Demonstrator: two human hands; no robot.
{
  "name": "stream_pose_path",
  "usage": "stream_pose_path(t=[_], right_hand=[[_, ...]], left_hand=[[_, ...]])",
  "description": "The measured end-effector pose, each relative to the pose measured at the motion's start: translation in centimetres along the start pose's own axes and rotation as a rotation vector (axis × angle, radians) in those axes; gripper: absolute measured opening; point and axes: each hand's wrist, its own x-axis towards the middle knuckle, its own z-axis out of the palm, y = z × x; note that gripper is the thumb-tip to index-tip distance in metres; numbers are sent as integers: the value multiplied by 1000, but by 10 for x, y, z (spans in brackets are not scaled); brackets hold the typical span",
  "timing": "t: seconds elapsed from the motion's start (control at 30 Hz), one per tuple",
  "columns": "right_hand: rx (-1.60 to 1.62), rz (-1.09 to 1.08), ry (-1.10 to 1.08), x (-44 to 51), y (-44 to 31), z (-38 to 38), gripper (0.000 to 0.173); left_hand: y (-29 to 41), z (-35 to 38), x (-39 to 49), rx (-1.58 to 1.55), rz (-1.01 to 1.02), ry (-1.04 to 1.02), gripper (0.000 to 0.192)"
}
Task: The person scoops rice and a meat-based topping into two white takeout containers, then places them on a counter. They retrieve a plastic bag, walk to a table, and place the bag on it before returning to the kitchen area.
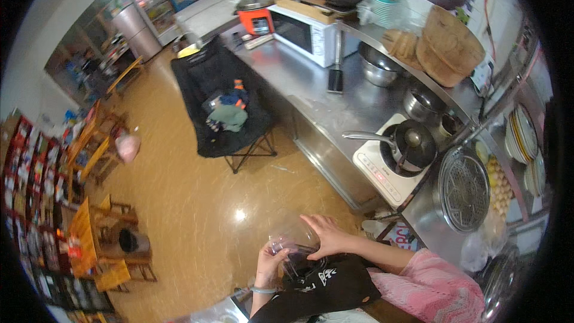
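A clear see-through container (295, 241), partly blurred, is held upright in front of a black apron (334, 285) that bears writing. My left hand (271, 261), with a pale bangle on its wrist, grips its near left side with thumb and fingers. Spread along the container's right side is my right hand (323, 237), thumb and fingertips against the wall. Whether anything lies inside cannot be told. To the upper right, a pan with a long handle (410, 143) and a ladle sit on a white induction cooker (381, 172).
A steel counter (309, 89) runs along the right, bearing a microwave (305, 33), steel bowls (379, 65) and a round steel rack (464, 188). A black folding chair (193, 98) with clothes stands ahead. Wooden tables (83, 237) are at left.
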Motion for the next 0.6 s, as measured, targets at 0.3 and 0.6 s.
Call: stream_pose_path(t=[0.3, 0.6], right_hand=[[277, 357, 416, 103, 77, -24, 111], [-117, 1314, 977, 242, 172, -154, 107]], left_hand=[[35, -36, 189, -33, -324, -269, 34], [143, -124, 364, 38, -272, -91, 25]])
